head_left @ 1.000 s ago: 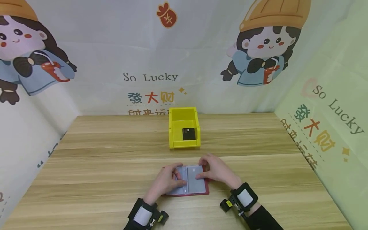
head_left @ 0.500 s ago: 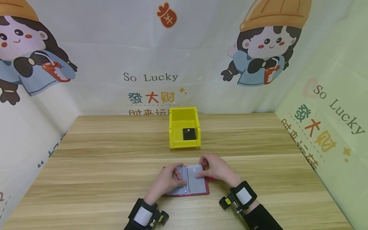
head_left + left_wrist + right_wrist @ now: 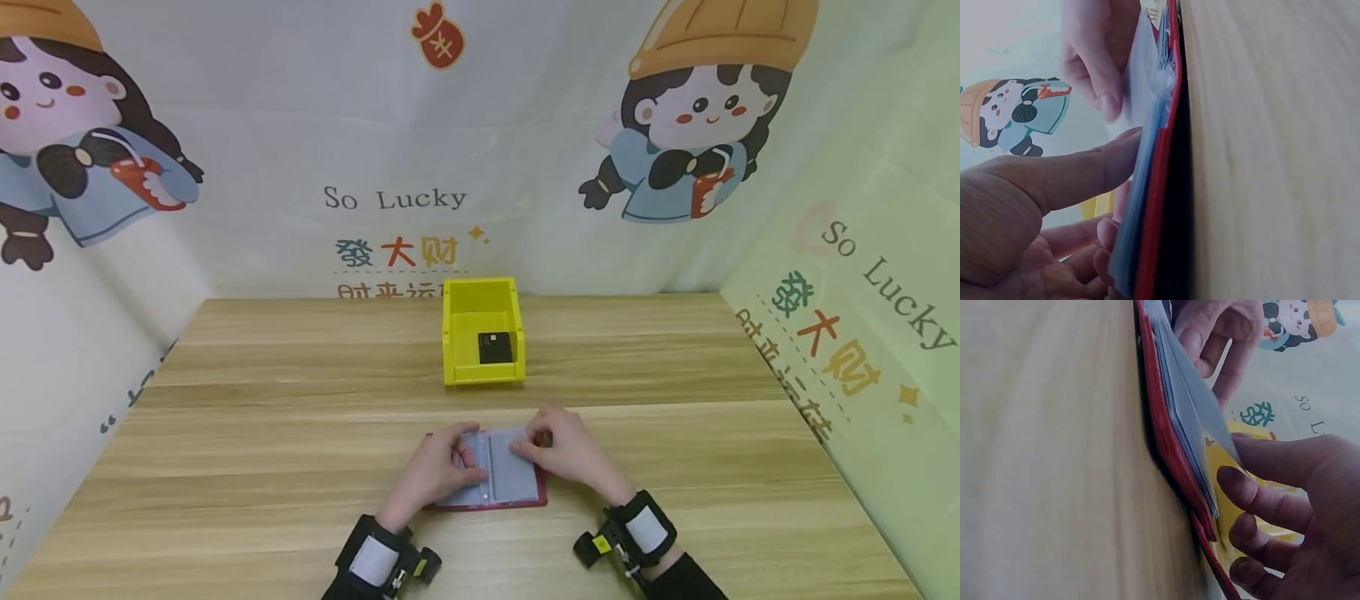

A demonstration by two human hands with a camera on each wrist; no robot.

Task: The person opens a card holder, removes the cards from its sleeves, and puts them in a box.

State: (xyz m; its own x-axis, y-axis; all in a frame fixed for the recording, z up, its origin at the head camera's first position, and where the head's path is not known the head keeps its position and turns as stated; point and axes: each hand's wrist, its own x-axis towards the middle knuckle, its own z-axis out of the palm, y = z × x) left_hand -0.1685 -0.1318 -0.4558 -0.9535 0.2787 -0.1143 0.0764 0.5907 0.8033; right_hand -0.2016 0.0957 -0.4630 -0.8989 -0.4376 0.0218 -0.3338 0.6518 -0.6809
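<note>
A red-covered card holder (image 3: 542, 493) with translucent plastic pages lies spread on the table. My left hand (image 3: 437, 468) holds its left side, and in the left wrist view the thumb (image 3: 1094, 169) lies on the stacked pages with fingers by their edge. On the right side, my right hand (image 3: 572, 446) pinches one plastic page (image 3: 1200, 394) between thumb and forefinger. That page stands lifted off the stack below it in the right wrist view. The other right fingers are bent and hold nothing.
Beyond the card holder stands a yellow bin (image 3: 483, 373) with a small dark square item (image 3: 495, 348) inside. A printed cloth (image 3: 525, 167) hangs behind the wooden table (image 3: 300, 400) and along its sides.
My right hand has shifted slightly right, lifting the pinched page from the stack. The left hand stays in place on the card holder.
</note>
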